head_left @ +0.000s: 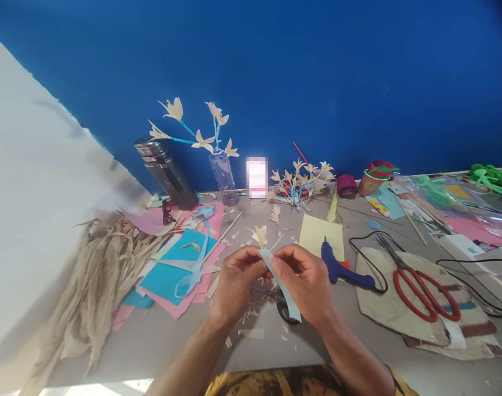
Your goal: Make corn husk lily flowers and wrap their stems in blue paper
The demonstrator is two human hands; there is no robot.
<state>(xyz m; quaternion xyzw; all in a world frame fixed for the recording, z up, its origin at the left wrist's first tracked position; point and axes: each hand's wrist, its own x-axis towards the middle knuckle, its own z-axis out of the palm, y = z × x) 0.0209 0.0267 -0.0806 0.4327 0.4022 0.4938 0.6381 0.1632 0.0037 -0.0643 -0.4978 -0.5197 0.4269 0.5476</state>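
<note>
A cream handmade flower (260, 235) points up and away from the fingertips of my left hand (236, 278), which is closed in a pinch around its base. Against that base lies a pale blue strip (291, 305), pinched by my right hand (309, 275), with its free end hanging down toward me. The fingertips of both hands nearly meet at the flower. Its stem is hidden behind my fingers. Below my hands, black-handled scissors (284, 313) lie among small scraps. Just beyond the flower, another cream flower (275, 215) lies on the table.
Dried husks (89, 286) and blue paper sheets (180, 269) lie left. A dark flask (168, 173) and a clear bottle (224, 179) with flowers stand behind. To the right are a blue glue gun (342, 270), its looping cord, and red-handled scissors (420, 289) on cloth.
</note>
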